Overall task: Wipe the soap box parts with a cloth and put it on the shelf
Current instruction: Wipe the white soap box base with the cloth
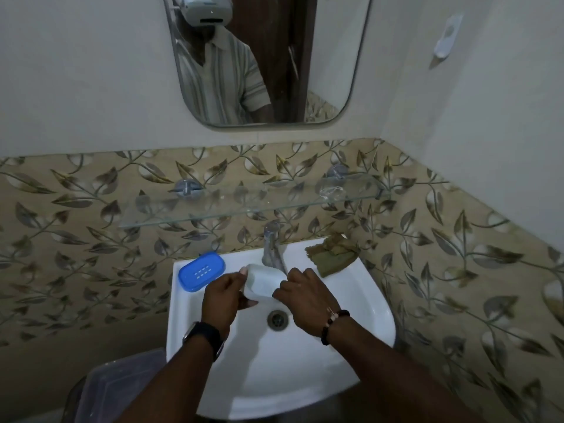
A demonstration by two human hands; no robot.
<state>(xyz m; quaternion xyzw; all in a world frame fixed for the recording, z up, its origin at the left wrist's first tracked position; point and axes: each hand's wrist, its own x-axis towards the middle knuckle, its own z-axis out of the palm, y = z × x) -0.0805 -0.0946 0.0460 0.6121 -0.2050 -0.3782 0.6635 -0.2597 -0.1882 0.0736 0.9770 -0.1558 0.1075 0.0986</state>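
White soap box part (pixel 263 281) is clamped over the sink (pixel 366 300) by left hand (pixel 224 296) and right hand (pixel 305 300) fingers; cloth (pixel 332 254), on the rim, should be fetched, one-handed grip kept firm.

A rounded mirror (pixel 262 56) hangs above leaf-patterned tiles (pixel 91 209), with a chrome tap (pixel 271 245) over a white sink (pixel 366 315) and 1 steel drain (pixel 277 319).
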